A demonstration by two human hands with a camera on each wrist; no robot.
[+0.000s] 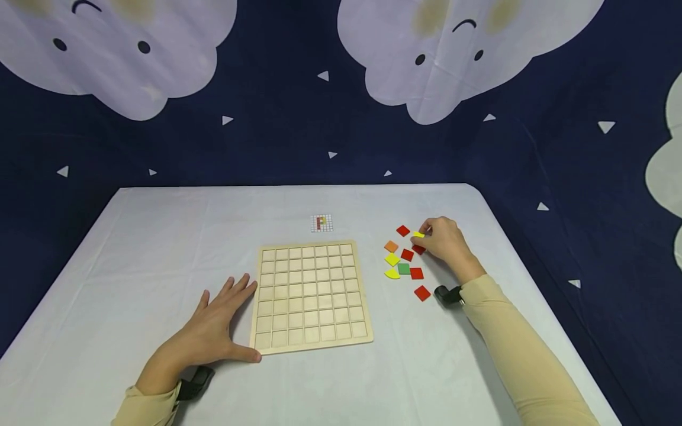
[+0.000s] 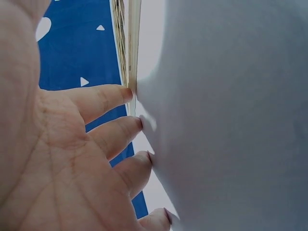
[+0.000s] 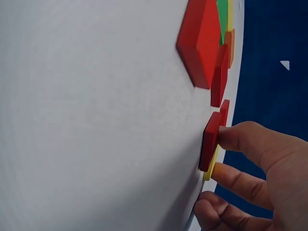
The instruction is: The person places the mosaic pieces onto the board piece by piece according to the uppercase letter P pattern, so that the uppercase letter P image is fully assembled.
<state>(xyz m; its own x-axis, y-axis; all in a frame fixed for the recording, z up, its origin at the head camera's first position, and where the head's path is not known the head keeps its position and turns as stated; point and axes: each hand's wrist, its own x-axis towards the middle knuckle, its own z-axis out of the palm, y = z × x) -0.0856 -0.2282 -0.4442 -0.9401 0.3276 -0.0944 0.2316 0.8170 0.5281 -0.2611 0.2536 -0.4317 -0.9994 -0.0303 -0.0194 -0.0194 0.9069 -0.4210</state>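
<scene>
My left hand (image 1: 210, 332) lies with fingers spread against the left side of a square wooden grid board (image 1: 309, 290); its thumb touches the near-left corner. In the left wrist view, a fingertip meets the board's edge (image 2: 134, 57). Right of the board, my right hand (image 1: 446, 241) pinches a small yellow tile (image 1: 418, 234) between thumb and index finger. That tile (image 3: 208, 176) is partly hidden behind a red tile (image 3: 210, 142) in the right wrist view. Other flat tiles lie close by: several red (image 1: 417, 273), an orange one (image 1: 391, 246), a green one (image 1: 404, 269) and a yellow diamond (image 1: 392, 259).
A small printed card (image 1: 322, 223) with a coloured grid pattern lies beyond the board. A yellow quarter-round tile (image 1: 392, 274) sits beside the green one. The white-covered table (image 1: 176, 236) ends at a dark blue cloth (image 1: 277, 148) with clouds and triangles.
</scene>
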